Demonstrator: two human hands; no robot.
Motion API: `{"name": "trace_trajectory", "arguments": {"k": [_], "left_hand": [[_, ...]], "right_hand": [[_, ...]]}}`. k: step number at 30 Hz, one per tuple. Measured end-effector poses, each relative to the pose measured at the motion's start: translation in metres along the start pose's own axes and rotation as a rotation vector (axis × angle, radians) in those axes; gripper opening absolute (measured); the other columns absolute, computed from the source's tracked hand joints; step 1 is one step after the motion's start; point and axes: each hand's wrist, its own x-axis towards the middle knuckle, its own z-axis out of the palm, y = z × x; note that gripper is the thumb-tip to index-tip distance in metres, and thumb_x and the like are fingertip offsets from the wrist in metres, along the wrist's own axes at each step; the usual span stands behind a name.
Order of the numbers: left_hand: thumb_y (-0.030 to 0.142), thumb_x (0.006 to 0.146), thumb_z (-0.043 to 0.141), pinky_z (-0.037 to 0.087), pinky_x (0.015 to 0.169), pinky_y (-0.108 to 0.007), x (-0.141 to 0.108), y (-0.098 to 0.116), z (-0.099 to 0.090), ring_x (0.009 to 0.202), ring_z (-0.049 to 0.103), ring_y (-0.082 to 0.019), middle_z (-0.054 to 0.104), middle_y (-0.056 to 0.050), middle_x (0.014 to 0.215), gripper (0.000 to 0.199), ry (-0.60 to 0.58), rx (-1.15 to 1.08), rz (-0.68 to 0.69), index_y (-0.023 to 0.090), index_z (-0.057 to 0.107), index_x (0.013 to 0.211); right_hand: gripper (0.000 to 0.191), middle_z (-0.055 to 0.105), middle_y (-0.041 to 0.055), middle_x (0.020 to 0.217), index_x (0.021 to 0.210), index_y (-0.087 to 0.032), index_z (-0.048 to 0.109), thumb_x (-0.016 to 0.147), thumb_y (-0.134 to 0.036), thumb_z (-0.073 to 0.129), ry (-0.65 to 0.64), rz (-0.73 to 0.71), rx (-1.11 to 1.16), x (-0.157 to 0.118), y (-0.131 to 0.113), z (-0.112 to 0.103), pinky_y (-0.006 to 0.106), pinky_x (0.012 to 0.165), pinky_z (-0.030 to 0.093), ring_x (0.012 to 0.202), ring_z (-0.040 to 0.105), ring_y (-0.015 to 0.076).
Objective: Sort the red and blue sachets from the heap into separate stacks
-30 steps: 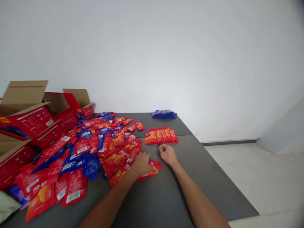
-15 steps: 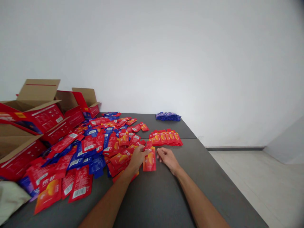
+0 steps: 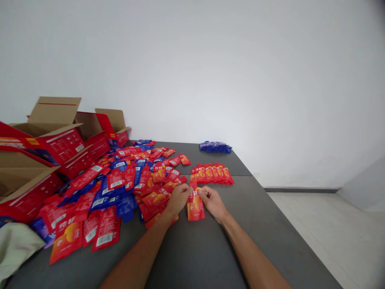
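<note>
Between my hands a red pouch with an orange fruit picture stands out over the dark table, spout end away from me. My left hand pinches its upper left edge, and my right hand grips the upper right edge with thumb and fingers closed. Just beyond them lies a row of overlapping red pouches, fronts up. To the left spreads a jumbled heap of red and blue pouches, some showing barcodes; its near right part reaches up to my left hand.
Opened red cardboard boxes stand at the left, flaps up. A stack of blue pouches lies at the back by the white wall. Pale cloth sits at the near left. The grey table ends along its right edge, above a pale floor.
My right hand has moved in to the pouch and closed on its upper right edge; before, it was apart from it. The view has shifted slightly.
</note>
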Motion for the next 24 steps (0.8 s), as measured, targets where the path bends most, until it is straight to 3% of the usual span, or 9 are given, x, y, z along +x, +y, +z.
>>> {"name": "trace_trajectory", "arguments": {"k": [3,9,15,19,24], "left_hand": [[0.037,0.079,0.055,0.028,0.051,-0.023,-0.003,0.006,0.0,0.052,0.04,-0.009,0.044,0.005,0.055,0.028,-0.007,-0.052,-0.033,0.019,0.048,0.06],[0.039,0.08,0.056,0.036,0.056,-0.021,-0.001,0.005,0.0,0.059,0.049,-0.011,0.055,0.003,0.063,0.025,0.048,-0.055,0.031,0.018,0.056,0.068],[0.049,0.081,0.06,0.039,0.051,-0.02,0.004,0.0,-0.006,0.056,0.05,-0.01,0.055,0.003,0.063,0.035,0.155,-0.12,-0.023,0.017,0.054,0.069],[0.053,0.081,0.062,0.049,0.053,-0.022,0.001,0.002,-0.003,0.06,0.061,-0.012,0.065,-0.002,0.076,0.036,0.062,-0.286,-0.15,0.017,0.059,0.082],[0.036,0.067,0.079,0.058,0.058,-0.03,-0.007,0.0,0.015,0.061,0.067,-0.015,0.07,-0.006,0.08,0.034,-0.154,-0.278,-0.288,0.014,0.061,0.087]], "right_hand": [[0.045,0.05,-0.0042,0.064,0.074,-0.018,0.055,0.085,-0.062,0.06,-0.002,-0.002,-0.001,0.001,0.001,0.0,0.022,0.055,0.034,0.058,0.041,0.0102],[0.047,0.051,-0.0037,0.063,0.077,-0.018,0.058,0.083,-0.065,0.059,-0.034,0.048,0.027,-0.003,-0.007,-0.001,0.021,0.053,0.032,0.056,0.04,0.0098],[0.05,0.058,-0.0025,0.065,0.084,-0.017,0.064,0.077,-0.066,0.066,-0.255,0.113,0.018,-0.009,-0.013,-0.002,0.02,0.053,0.033,0.056,0.045,0.0105],[0.047,0.061,-0.0015,0.068,0.089,-0.017,0.067,0.081,-0.063,0.064,-0.188,0.071,0.015,-0.005,-0.009,-0.003,0.021,0.055,0.037,0.056,0.047,0.0107],[0.045,0.064,-0.0007,0.071,0.086,-0.017,0.066,0.082,-0.062,0.061,-0.042,0.053,0.034,0.003,0.0,-0.009,0.022,0.052,0.038,0.055,0.05,0.011]]}}
